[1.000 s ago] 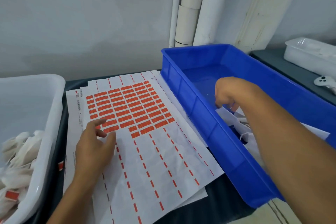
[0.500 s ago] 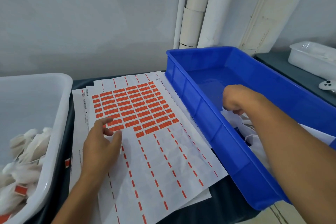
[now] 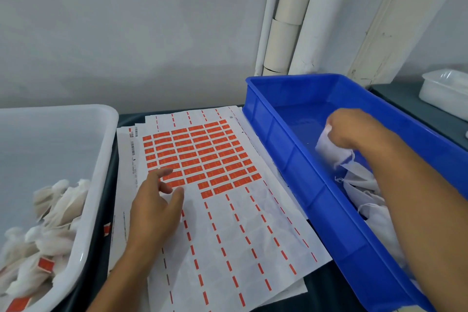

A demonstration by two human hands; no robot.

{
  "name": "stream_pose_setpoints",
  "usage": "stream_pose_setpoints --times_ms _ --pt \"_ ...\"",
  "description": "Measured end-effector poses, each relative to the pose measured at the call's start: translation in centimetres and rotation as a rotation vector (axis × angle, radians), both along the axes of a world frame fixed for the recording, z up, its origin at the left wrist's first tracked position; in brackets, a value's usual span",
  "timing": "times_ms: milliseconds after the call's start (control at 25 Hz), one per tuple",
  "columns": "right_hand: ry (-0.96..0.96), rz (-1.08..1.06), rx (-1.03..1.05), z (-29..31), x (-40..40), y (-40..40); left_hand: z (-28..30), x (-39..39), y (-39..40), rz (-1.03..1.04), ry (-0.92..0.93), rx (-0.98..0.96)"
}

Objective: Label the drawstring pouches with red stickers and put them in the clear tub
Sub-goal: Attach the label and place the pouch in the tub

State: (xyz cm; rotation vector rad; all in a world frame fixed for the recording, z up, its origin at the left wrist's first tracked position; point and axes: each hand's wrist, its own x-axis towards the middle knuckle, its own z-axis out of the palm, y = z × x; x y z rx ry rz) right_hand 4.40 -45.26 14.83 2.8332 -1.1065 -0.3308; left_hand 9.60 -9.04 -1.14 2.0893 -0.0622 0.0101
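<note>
A white sheet of red stickers [image 3: 202,157] lies on the dark table between two bins. My left hand [image 3: 154,205] rests on the sheet with its fingers spread near the lower left stickers. Inside the blue bin [image 3: 298,167] on the right, my right hand [image 3: 352,129] grips a white drawstring pouch [image 3: 326,147] and holds it a little above the pile of white pouches [image 3: 364,192]. The clear tub [image 3: 101,159] on the left holds several pouches with red stickers [image 3: 48,235].
More sheets lie stacked under the sticker sheet. White pipes [image 3: 288,20] run up the wall behind the blue bin. A white lidded container [image 3: 445,94] stands on a dark surface at the far right.
My right hand has closed on a white pouch and lifted it from the pile in the blue bin. My left hand has stayed on the sticker sheet.
</note>
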Motion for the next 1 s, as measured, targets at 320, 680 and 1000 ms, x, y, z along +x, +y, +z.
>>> stream_pose_setpoints --times_ms 320,680,1000 --pt "-0.804 0.397 0.346 4.8 2.4 12.0 2.1 -2.0 -0.9 -0.183 -0.176 -0.093" --pt "-0.666 0.292 1.289 -7.5 4.5 21.6 1.9 -1.8 -0.7 -0.257 -0.143 -0.128" --pt "-0.884 0.226 1.279 -11.4 4.0 20.2 1.7 -1.6 -0.7 -0.136 0.046 -0.281"
